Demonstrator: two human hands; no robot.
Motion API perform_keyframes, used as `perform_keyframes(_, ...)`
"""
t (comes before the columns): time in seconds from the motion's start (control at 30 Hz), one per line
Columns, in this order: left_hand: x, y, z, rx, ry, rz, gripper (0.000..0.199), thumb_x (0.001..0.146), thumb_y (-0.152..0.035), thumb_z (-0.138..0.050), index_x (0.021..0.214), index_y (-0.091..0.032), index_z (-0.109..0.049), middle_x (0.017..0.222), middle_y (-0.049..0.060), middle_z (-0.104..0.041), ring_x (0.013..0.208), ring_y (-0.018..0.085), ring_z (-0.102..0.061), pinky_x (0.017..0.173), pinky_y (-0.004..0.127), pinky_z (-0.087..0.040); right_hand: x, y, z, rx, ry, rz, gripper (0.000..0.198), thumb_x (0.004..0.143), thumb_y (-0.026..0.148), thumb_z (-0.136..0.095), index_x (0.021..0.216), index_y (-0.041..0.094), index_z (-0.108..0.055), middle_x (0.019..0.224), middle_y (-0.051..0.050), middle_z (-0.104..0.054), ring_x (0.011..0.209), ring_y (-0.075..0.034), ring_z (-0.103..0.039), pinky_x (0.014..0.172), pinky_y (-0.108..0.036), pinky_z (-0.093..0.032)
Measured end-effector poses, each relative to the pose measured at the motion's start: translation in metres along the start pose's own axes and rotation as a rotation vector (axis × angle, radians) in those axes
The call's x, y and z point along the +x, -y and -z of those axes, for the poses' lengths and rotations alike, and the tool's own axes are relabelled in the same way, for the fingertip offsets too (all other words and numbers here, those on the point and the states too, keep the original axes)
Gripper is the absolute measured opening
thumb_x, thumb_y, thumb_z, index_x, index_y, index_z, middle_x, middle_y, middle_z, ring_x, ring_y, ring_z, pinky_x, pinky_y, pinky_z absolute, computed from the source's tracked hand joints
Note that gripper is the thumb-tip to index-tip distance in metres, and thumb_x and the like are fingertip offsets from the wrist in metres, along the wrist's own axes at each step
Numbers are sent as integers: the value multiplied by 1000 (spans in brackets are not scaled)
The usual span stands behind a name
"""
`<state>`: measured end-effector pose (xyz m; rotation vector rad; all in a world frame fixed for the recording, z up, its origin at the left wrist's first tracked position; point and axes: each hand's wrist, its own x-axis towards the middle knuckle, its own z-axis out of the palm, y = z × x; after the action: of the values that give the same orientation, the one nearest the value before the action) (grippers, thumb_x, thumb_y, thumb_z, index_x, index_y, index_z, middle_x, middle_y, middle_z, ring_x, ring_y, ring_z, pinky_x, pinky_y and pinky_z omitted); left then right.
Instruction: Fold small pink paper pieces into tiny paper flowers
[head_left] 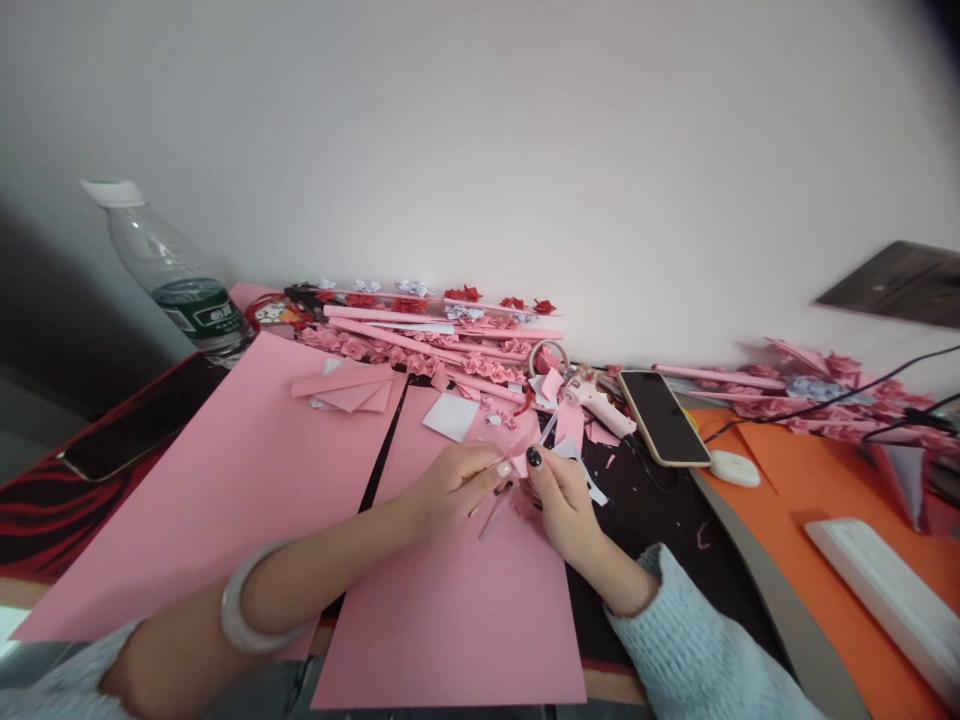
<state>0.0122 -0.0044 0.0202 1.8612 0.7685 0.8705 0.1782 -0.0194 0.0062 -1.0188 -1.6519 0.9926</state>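
Both my hands meet over a pink paper sheet [457,630], fingers pinched close together. Between the fingertips of my left hand [450,490] and my right hand [568,500] is a small folded piece of pink paper [520,464], gripped from both sides. Below the fingers a thin stick [493,515] pokes out; which hand has it, I cannot tell. Just behind the hands lie a white paper square [451,416] and pink and white scraps. A white and pink glue gun [604,408] rests behind my right hand. Folded pink paper [349,388] lies farther left on another pink sheet [247,480].
Paper flower stems [420,350] and a tape roll [550,352] line the wall. A water bottle [191,290] and dark phone [135,430] stand left. To the right are a phone [664,418], earbud case [735,468], orange paper [787,480], white bar [892,600] and black cables [810,408].
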Motion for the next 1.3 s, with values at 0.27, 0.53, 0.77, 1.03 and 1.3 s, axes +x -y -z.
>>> perform_keyframes(0.27,0,1,-1,-39,24,69,37,92,-35,-32,60,-16,-40,54,-4,-40,50,9,-37,54,24,-30,3,5,2,-219,16,96,36,94,31,-34,59,19,-34,52,5,-32,46,-9,-30,47,-24,-24)
perform_keyframes(0.53,-3,4,-5,-41,-153,88,31,93,-34,-31,67,-18,-38,52,-6,-35,48,9,-34,51,23,-29,-3,4,-4,-252,27,100,29,95,30,-28,68,21,-35,56,4,-36,48,-11,-34,49,-24,-29)
perform_keyframes(0.77,-6,-2,-5,2,-221,32,30,92,-32,-32,66,-19,-37,50,-6,-37,46,9,-33,49,21,-29,-4,10,-8,-294,43,175,27,94,25,-29,68,21,-36,59,2,-40,50,-12,-39,50,-25,-32)
perform_keyframes(1.03,-6,-2,-11,64,-225,6,26,90,-28,-33,66,-18,-38,52,-6,-36,47,9,-33,49,21,-28,-3,8,-8,-480,-14,280,19,89,16,-34,70,21,-35,58,3,-41,49,-12,-40,49,-24,-30)
perform_keyframes(1.3,-6,-5,-14,5,-220,20,28,92,-30,-31,67,-19,-36,52,-6,-33,47,9,-33,50,22,-29,-2,8,-10,-503,-36,315,17,88,13,-34,72,20,-35,59,4,-39,49,-11,-39,48,-23,-30)
